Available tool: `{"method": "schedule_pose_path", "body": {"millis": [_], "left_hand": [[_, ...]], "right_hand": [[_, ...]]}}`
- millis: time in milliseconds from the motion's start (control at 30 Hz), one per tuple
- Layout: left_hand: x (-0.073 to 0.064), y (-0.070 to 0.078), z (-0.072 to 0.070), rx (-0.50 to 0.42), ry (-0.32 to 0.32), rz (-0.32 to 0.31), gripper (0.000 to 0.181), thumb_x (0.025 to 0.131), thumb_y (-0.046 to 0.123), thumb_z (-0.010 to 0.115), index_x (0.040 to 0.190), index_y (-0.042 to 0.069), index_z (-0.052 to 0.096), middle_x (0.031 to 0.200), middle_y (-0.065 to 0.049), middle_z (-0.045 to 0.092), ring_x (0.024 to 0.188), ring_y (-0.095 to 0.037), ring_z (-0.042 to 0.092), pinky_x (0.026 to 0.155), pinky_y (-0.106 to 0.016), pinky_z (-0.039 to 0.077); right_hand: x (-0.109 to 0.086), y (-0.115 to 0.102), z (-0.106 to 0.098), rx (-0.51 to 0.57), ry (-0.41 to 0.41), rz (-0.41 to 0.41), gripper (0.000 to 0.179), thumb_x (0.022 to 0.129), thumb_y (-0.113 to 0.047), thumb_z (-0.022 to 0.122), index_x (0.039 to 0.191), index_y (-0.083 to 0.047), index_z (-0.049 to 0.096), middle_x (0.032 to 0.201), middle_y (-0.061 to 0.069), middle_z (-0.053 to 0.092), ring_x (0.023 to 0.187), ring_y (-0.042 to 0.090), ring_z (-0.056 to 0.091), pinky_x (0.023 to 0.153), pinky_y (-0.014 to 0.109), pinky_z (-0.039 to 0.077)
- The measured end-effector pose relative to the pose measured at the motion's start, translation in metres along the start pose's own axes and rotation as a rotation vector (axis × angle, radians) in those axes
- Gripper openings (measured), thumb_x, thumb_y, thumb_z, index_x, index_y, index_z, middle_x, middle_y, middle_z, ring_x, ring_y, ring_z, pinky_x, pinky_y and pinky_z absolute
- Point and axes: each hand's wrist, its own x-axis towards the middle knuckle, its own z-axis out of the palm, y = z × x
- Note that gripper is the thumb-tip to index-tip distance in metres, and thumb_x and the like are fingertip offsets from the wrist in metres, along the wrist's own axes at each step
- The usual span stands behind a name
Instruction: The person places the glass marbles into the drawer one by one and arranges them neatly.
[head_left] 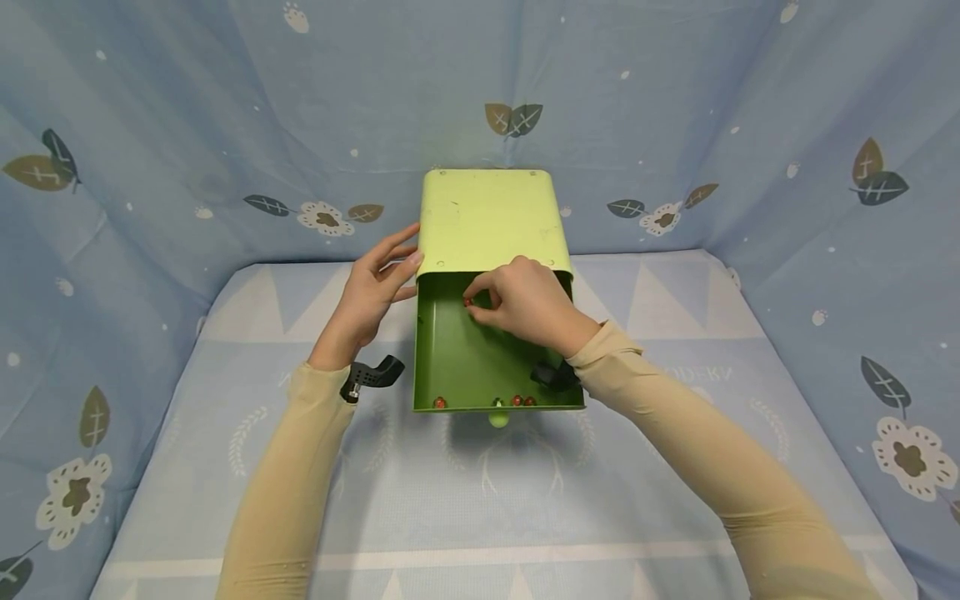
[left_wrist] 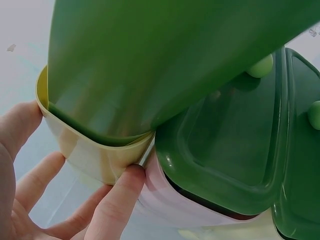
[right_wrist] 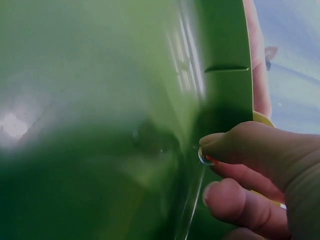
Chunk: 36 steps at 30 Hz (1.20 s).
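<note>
A green drawer (head_left: 480, 358) is pulled out of a box with a yellow-green top (head_left: 491, 221). Inside the drawer, toward its left back, my right hand (head_left: 528, 304) pinches a small glass marble (right_wrist: 205, 158) with red in it between thumb and fingertip. Several marbles lie along the drawer's front wall, among them a red one (head_left: 440, 402) at the left and a greenish one (head_left: 498, 402) near the middle. With spread fingers, my left hand (head_left: 371, 287) touches the left side of the box; in the left wrist view the fingertips rest on its pale yellow shell (left_wrist: 95, 155).
Below the open drawer, the left wrist view shows more green drawer fronts (left_wrist: 225, 150) with round knobs (left_wrist: 261, 66), pushed in. The unit stands on a patterned cloth (head_left: 420, 517) before a blue curtain (head_left: 360, 100). A light green knob (head_left: 498, 419) sticks out from the open drawer's front.
</note>
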Motion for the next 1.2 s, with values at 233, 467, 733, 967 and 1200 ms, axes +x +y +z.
{"method": "schedule_pose_path", "body": {"millis": [233,467,733,967,1200], "left_hand": [[-0.0005,0.0000,0.0007,-0.005,-0.002,0.004,0.056,0.114,0.032,0.064,0.168,0.029,0.048,0.155,-0.013,0.052,0.140,-0.031,0.059,0.111,-0.056,0.058],[0.0005,-0.0023,-0.0002,-0.001,0.000,0.006,0.056,0.114,0.033,0.064,0.168,0.029,0.048,0.155,-0.013,0.052,0.141,-0.031,0.058,0.112,-0.056,0.057],[0.0008,-0.0027,-0.0004,-0.007,0.000,0.004,0.056,0.114,0.033,0.065,0.168,0.030,0.049,0.156,-0.013,0.052,0.141,-0.031,0.058,0.112,-0.057,0.057],[0.0009,-0.0024,0.0001,-0.009,-0.002,0.001,0.056,0.114,0.033,0.065,0.168,0.030,0.049,0.156,-0.013,0.051,0.142,-0.031,0.058,0.112,-0.057,0.057],[0.0010,-0.0029,-0.0009,-0.011,-0.005,0.005,0.056,0.114,0.033,0.064,0.168,0.030,0.049,0.156,-0.013,0.051,0.142,-0.031,0.058,0.112,-0.058,0.056]], "right_hand": [[-0.0003,-0.0016,0.0025,-0.012,0.004,0.005,0.011,0.101,-0.022,0.084,0.108,-0.015,0.088,0.057,-0.008,0.055,0.052,0.010,0.051,0.048,0.028,0.041],[0.0000,-0.0008,0.0080,-0.027,-0.002,-0.003,0.010,0.102,-0.022,0.083,0.107,-0.015,0.088,0.058,-0.008,0.056,0.052,0.009,0.051,0.049,0.029,0.045],[0.0006,-0.0014,0.0084,-0.032,-0.003,0.003,0.012,0.102,-0.023,0.084,0.107,-0.015,0.089,0.057,-0.008,0.056,0.052,0.009,0.051,0.048,0.029,0.044],[0.0001,-0.0017,0.0076,-0.026,0.003,0.003,0.013,0.102,-0.025,0.084,0.107,-0.015,0.089,0.056,-0.008,0.055,0.051,0.009,0.051,0.048,0.029,0.043],[0.0000,-0.0024,0.0035,-0.028,0.008,0.014,0.015,0.101,-0.026,0.085,0.109,-0.014,0.089,0.056,-0.008,0.057,0.051,0.010,0.051,0.047,0.028,0.041]]}}
